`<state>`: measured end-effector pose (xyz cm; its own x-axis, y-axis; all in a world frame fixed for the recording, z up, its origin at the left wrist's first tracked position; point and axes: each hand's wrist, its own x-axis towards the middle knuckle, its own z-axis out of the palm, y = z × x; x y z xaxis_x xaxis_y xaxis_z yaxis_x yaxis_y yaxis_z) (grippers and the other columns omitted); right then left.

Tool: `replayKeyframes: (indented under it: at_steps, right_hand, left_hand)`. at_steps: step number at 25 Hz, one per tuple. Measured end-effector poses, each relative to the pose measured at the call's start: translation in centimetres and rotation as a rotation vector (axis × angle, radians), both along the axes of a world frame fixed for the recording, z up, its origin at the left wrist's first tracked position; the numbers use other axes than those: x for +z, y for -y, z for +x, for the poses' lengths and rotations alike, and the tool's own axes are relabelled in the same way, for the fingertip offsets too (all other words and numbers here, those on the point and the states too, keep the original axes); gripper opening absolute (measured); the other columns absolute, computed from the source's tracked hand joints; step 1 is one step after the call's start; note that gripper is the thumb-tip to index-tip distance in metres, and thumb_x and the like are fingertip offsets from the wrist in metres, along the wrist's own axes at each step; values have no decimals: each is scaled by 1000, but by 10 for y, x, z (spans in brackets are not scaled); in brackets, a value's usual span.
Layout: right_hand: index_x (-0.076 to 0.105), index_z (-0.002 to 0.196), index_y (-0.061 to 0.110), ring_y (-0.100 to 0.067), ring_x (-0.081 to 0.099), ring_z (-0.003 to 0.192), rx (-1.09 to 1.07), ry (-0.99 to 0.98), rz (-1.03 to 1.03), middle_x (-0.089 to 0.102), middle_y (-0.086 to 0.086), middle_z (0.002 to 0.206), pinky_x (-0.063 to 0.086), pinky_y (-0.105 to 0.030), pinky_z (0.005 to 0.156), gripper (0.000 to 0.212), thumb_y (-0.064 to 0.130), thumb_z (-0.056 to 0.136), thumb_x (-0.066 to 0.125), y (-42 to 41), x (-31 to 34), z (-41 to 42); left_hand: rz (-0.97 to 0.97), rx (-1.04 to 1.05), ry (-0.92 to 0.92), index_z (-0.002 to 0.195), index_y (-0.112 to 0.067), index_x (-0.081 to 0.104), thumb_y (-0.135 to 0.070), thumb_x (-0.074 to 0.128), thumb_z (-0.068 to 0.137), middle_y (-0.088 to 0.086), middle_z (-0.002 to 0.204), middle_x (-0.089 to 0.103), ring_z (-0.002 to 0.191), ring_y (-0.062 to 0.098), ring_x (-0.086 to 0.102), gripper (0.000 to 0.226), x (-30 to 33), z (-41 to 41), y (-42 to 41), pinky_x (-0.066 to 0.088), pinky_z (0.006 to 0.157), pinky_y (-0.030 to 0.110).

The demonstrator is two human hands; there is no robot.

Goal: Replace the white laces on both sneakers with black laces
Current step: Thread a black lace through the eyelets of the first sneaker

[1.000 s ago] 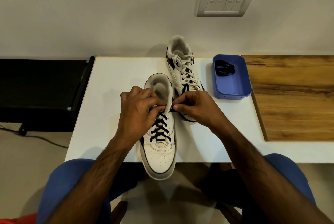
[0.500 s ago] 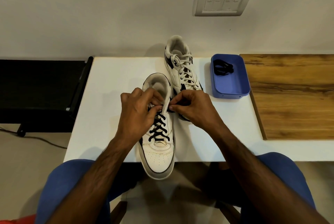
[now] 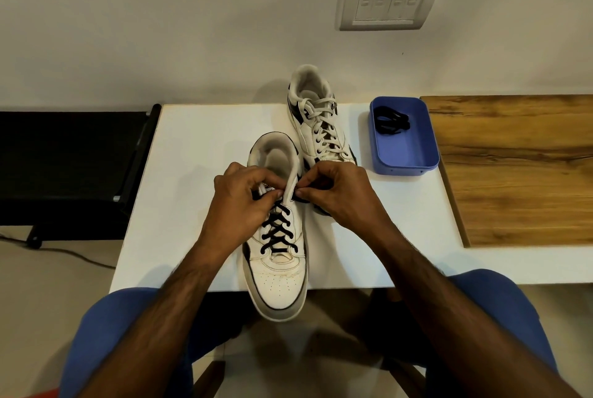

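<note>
Near sneaker (image 3: 279, 256) carries black lace (image 3: 276, 227); left hand (image 3: 244, 202) and right hand (image 3: 337, 195) pinch its ends. At 1 o'clock, far sneaker (image 3: 321, 128) remains white-laced.

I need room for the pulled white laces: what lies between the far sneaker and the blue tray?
Head view: only a bare strip of white table separates the far sneaker and the blue tray.
</note>
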<state>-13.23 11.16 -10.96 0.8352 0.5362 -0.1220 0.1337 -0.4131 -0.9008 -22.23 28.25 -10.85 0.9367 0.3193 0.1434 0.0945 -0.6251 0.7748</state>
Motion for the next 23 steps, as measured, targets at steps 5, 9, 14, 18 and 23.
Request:
replayKeyframes:
  at_steps: [5,9,14,18,23]
  right_hand:
    - [79,88,16,-1,72,74,20,-3,8,76,9,79,53,-13,64,8,12,82,82,1,2,-1]
    - [80,91,15,1,70,74,19,24,1,75,10,80,50,-10,63,9,11,83,82,-1,1,-4]
    - [80,92,16,1,69,77,32,98,-23,75,10,83,52,-11,68,10,14,83,82,-1,1,-5]
    - [80,90,15,0,69,76,29,150,-27,75,9,82,55,-16,71,9,16,81,83,-1,0,-6]
    - [79,89,16,-4,68,74,12,245,-42,74,9,82,57,-25,71,6,18,83,81,-2,-2,-10]
  left_hand:
    - [-84,20,57,91,-43,49,-20,79,77,-15,90,70,95,13,68,40,-14,3,-3,47,92,56]
    - [181,5,92,91,-35,42,-2,77,80,-8,92,62,94,18,53,49,-15,-1,2,29,83,29]
    - [549,-34,182,92,-16,47,3,74,77,6,87,61,82,27,53,36,-15,0,3,28,77,38]
    - [196,29,165,90,-29,41,-2,74,80,-14,88,56,93,-3,45,44,-19,0,5,35,81,40]
    - [11,-37,107,103,-41,54,-20,73,82,-22,96,69,100,5,63,35,-19,-1,-4,40,94,50]
